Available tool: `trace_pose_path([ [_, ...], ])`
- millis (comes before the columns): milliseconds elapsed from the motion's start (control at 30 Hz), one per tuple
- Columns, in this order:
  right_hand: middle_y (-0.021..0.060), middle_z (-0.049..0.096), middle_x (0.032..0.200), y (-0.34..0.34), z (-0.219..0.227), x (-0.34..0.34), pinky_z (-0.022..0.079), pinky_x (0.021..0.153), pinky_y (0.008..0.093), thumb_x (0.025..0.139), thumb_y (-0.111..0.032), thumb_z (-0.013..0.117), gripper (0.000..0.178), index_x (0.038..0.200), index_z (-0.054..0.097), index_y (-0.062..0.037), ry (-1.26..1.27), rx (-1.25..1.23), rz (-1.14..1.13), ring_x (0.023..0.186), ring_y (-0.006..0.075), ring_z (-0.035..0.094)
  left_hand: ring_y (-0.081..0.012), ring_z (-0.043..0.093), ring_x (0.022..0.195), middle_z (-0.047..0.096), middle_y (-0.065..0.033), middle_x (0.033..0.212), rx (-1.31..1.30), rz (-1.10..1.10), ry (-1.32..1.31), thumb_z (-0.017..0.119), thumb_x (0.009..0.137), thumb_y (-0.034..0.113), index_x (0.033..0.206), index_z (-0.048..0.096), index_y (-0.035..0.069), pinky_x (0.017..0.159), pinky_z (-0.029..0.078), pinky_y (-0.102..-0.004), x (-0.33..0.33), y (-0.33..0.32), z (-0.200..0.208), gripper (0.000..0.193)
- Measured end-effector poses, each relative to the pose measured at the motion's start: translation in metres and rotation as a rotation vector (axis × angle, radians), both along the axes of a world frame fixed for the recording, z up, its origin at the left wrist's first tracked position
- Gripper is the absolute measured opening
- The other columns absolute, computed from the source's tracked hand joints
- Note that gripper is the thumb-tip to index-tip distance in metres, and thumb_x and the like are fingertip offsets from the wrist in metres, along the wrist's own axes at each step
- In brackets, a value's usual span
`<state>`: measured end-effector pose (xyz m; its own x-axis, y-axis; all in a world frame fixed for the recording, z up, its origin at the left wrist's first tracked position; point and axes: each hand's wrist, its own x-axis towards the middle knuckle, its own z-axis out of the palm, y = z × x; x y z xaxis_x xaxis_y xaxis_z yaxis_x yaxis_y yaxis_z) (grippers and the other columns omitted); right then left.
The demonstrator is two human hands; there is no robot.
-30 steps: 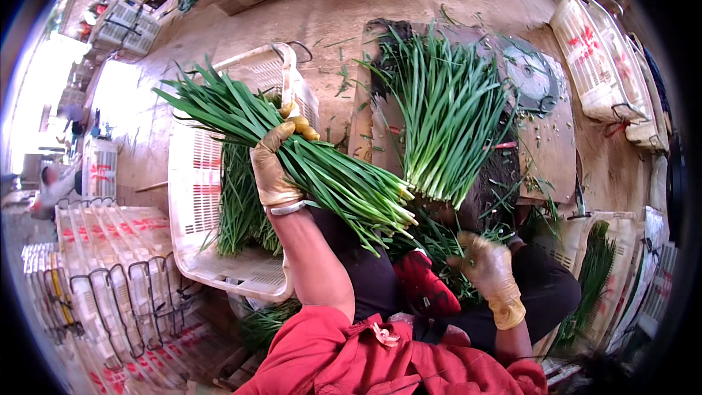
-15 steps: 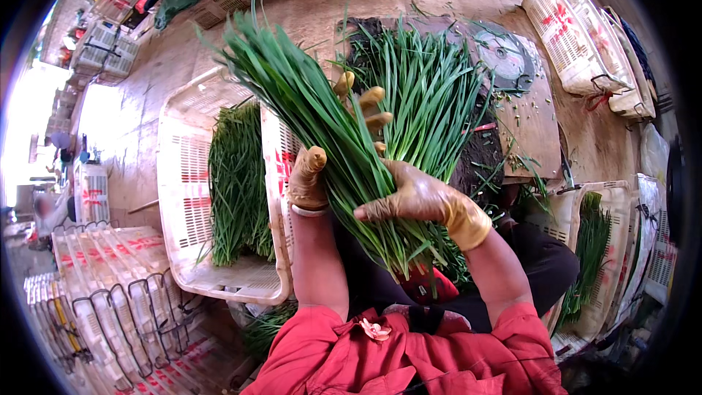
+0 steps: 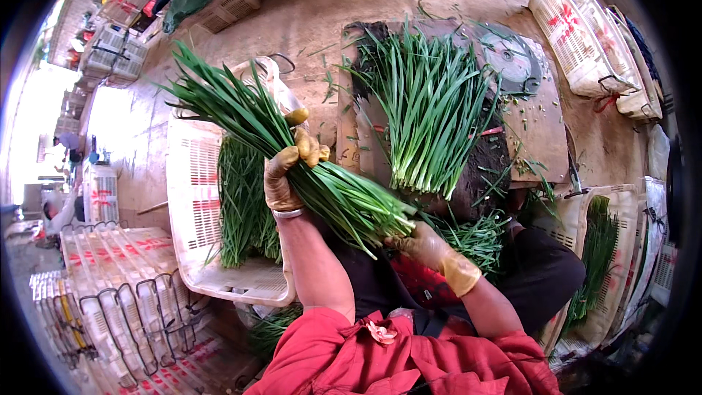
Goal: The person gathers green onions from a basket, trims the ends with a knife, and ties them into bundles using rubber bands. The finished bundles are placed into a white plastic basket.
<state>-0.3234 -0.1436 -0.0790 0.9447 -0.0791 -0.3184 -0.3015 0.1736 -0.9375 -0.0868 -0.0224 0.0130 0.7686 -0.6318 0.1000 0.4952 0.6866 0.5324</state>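
Note:
A long bunch of green chives (image 3: 344,194) slants across the front of me, leaf tips to the upper left and pale stem ends to the lower right. My left hand (image 3: 289,168), in a tan glove, is closed round its middle. My right hand (image 3: 431,252), gloved too, lies at the stem ends with its fingers reaching left, partly hidden under them. A larger pile of chives (image 3: 431,117) rests on a dark, dirt-covered board (image 3: 486,153) ahead. Loose chives (image 3: 472,241) lie between my legs and the board.
On my left stands a white plastic crate (image 3: 194,212) holding more chives (image 3: 245,205). Stacked crates (image 3: 124,271) sit at the lower left. Another crate (image 3: 614,249) with chives is on the right, and a long white crate (image 3: 578,36) stands farther off. A round disc (image 3: 508,58) lies beyond the board.
The bunch has swung left and tilted flatter. My right hand has left the bunch's middle and moved down to its stem ends, while my left hand has closed round the stalks.

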Motion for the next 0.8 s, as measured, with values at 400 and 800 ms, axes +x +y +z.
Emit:
trace_pose_path([
  [400,0.0135,0.062,0.065,-0.045,0.031,-0.082,0.049,0.054,0.0438,0.090,-0.034,0.061,0.025,0.080,0.063,-0.0106,0.136,-1.056,0.436,0.062,0.0327,0.065,-0.0170,0.055,0.074,0.056,-0.0037,0.083,0.025,0.021,0.050,0.068,0.079,0.008,0.123,0.053,-0.004,0.081,0.044,-0.0382,0.038,0.038,-0.030,0.048],
  [800,0.0077,0.068,0.073,0.000,0.078,0.060,0.050,0.057,0.0291,0.080,-0.016,0.077,0.021,0.095,0.070,-0.0034,-0.034,-0.652,-0.310,0.061,0.0173,0.064,-0.0207,0.061,0.076,0.062,-0.0085,0.086,0.170,0.167,-0.044,0.070,0.079,0.005,0.119,0.055,-0.003,0.080,0.049,-0.0406,0.023,0.022,-0.010,0.044],
])
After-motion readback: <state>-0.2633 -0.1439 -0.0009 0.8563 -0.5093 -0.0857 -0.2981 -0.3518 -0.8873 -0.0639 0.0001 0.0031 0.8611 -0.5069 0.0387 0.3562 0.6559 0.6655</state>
